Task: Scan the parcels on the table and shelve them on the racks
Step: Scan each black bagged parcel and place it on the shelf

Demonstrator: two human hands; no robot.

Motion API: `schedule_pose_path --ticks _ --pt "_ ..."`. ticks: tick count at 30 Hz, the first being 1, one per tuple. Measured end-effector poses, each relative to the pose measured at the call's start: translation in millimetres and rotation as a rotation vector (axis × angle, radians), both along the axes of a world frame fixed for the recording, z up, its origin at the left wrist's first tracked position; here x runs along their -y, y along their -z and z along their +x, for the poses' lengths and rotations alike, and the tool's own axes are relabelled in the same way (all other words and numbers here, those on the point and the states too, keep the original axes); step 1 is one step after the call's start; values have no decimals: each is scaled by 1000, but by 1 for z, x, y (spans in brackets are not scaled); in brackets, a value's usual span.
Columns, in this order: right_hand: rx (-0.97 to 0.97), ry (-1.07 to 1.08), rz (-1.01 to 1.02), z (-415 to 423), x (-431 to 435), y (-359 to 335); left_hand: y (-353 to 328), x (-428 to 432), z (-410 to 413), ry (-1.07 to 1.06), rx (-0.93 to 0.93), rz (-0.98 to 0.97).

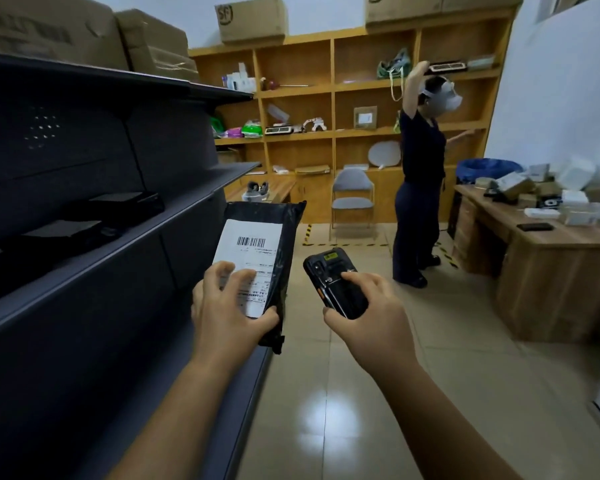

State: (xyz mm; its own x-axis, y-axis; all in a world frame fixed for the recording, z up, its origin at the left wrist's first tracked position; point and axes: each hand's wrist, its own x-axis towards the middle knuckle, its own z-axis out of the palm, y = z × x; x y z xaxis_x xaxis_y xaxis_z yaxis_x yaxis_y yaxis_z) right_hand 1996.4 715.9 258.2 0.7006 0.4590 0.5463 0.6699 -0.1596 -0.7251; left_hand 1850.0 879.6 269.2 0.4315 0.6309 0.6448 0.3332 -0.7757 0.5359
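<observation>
Gripping a black parcel (262, 268) label-up beside the dark rack (118, 209), the left hand (229, 306) steadies it; the right hand (368, 317) clasps a scanner (335, 282). Scanning seems underway; next, aim at the barcode (251, 242), then shelve.

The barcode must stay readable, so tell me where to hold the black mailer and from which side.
Pinch the black mailer by its lower end, coming from below as the left hand does. It is flat, and the barcode sits at the far end of the label, so a low grip likely leaves it uncovered.
</observation>
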Motion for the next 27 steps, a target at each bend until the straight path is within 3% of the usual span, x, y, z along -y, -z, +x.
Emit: schedule_pose_path --ticks 11,22,27 --pt "26 -188 23 158 -222 1 7 -188 134 -160 29 -44" --pt "-8 -219 40 311 -397 -14 -11 -351 290 -194 20 -31" --pt "-9 -359 69 372 -482 -9 -12 -414 336 -340 36 -13"
